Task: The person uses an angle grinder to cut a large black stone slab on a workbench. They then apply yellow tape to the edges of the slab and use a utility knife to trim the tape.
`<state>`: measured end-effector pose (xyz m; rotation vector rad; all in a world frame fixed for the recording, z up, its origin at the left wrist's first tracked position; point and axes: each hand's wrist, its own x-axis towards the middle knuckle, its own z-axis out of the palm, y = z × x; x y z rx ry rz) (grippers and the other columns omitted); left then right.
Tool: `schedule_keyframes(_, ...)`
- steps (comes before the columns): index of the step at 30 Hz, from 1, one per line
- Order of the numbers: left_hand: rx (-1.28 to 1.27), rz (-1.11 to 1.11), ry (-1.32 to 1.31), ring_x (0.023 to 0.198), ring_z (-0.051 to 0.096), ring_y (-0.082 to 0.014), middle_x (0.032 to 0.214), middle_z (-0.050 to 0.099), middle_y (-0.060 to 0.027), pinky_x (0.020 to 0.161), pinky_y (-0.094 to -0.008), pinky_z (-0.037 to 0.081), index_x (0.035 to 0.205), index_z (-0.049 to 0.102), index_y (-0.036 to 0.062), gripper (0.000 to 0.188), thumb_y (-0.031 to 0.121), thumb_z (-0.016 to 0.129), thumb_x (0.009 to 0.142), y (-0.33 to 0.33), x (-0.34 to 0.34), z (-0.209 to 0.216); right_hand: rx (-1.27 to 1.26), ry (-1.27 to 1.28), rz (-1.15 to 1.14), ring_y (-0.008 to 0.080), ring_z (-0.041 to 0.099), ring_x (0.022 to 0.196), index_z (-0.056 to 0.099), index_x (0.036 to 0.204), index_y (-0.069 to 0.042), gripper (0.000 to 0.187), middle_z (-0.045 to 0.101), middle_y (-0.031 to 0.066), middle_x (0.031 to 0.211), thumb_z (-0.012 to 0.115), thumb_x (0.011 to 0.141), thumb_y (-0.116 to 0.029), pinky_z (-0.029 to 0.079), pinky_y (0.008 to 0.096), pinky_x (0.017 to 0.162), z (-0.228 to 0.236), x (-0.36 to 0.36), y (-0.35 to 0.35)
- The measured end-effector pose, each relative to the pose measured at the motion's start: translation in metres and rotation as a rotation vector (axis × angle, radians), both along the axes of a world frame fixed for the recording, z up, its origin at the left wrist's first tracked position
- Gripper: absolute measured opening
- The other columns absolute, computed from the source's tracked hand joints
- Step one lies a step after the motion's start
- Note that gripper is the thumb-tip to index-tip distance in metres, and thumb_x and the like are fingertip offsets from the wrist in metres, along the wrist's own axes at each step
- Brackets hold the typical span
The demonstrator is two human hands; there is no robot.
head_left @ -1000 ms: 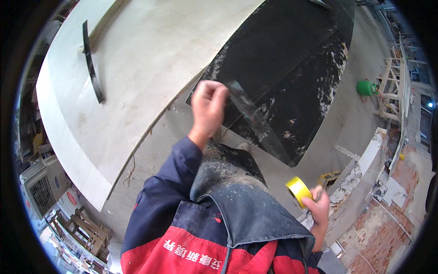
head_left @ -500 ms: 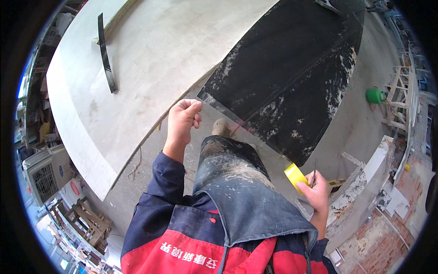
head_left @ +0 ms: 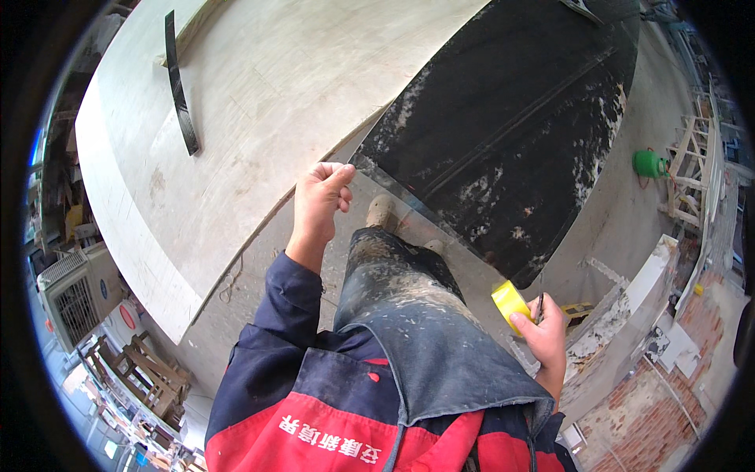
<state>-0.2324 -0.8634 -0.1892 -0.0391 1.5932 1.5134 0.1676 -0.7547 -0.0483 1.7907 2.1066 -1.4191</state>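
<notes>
One yellow tape roll (head_left: 511,302) | strip (head_left: 412,204) (clear) | left hand (head_left: 318,203) pinching strip | right hand (head_left: 544,330) gripping roll

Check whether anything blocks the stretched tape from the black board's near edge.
Nothing visible does. The clear strip runs from the left hand to the yellow tape roll in the right hand, along the near edge of the black board. The shoes show on the strip's near side. Whether strip and board touch is unclear.

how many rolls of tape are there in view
1: the yellow tape roll in the right hand. Others may be hidden or too small to tell near the picture's rim.
</notes>
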Motion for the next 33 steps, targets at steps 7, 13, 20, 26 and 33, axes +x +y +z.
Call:
schedule_keyframes(7, 0.002, 0.035, -0.028, 0.051, 0.057, -0.0082, 0.073, 0.062, -0.0007, 0.043, -0.0225, 0.045, 0.090, 0.064, 0.0046, 0.016, 0.016, 0.074, 0.092, 0.001, 0.002, -0.002, -0.013, -0.056, 0.009, 0.0110, 0.043, 0.068, 0.044, 0.075, -0.007, 0.045, 0.048, 0.0018, 0.069, 0.085, 0.075, -0.023, 0.040, 0.0311, 0.060, 0.001, -0.002, 0.004)
schedule_keyframes(13, -0.002, 0.045, -0.040, 0.051, 0.057, -0.0086, 0.072, 0.061, -0.0010, 0.043, -0.0232, 0.045, 0.089, 0.063, 0.0052, 0.017, 0.017, 0.074, 0.092, 0.002, 0.002, -0.001, -0.009, -0.069, 0.001, 0.0114, 0.042, 0.066, 0.044, 0.074, -0.007, 0.045, 0.047, 0.0015, 0.068, 0.085, 0.075, -0.023, 0.039, 0.0316, 0.058, 0.000, -0.004, 0.004)
schedule_keyframes(20, 0.010, 0.088, -0.052, 0.053, 0.055, -0.0076, 0.074, 0.061, -0.0011, 0.045, -0.0224, 0.043, 0.091, 0.062, 0.0039, 0.020, 0.018, 0.075, 0.091, 0.003, 0.005, -0.002, 0.004, -0.072, 0.023, 0.0120, 0.044, 0.065, 0.045, 0.075, -0.006, 0.042, 0.048, 0.0017, 0.068, 0.084, 0.076, -0.024, 0.040, 0.0320, 0.058, 0.000, -0.003, 0.004)
schedule_keyframes(26, 0.017, 0.101, -0.053, 0.053, 0.055, -0.0076, 0.074, 0.061, -0.0012, 0.045, -0.0224, 0.043, 0.092, 0.062, 0.0040, 0.020, 0.019, 0.075, 0.092, 0.003, 0.006, -0.004, 0.037, -0.080, 0.046, 0.0141, 0.047, 0.066, 0.047, 0.077, -0.004, 0.042, 0.051, 0.0047, 0.069, 0.084, 0.076, -0.024, 0.043, 0.0338, 0.060, 0.001, -0.007, 0.003)
schedule_keyframes(33, 0.013, 0.176, 0.060, 0.055, 0.055, -0.0083, 0.076, 0.061, -0.0012, 0.047, -0.0227, 0.044, 0.093, 0.062, 0.0035, 0.020, 0.019, 0.075, 0.092, 0.005, 0.016, -0.004, 0.020, -0.111, 0.047, 0.0125, 0.045, 0.068, 0.045, 0.077, -0.005, 0.041, 0.051, 0.0039, 0.070, 0.083, 0.077, -0.021, 0.042, 0.0316, 0.062, 0.005, -0.015, 0.002)
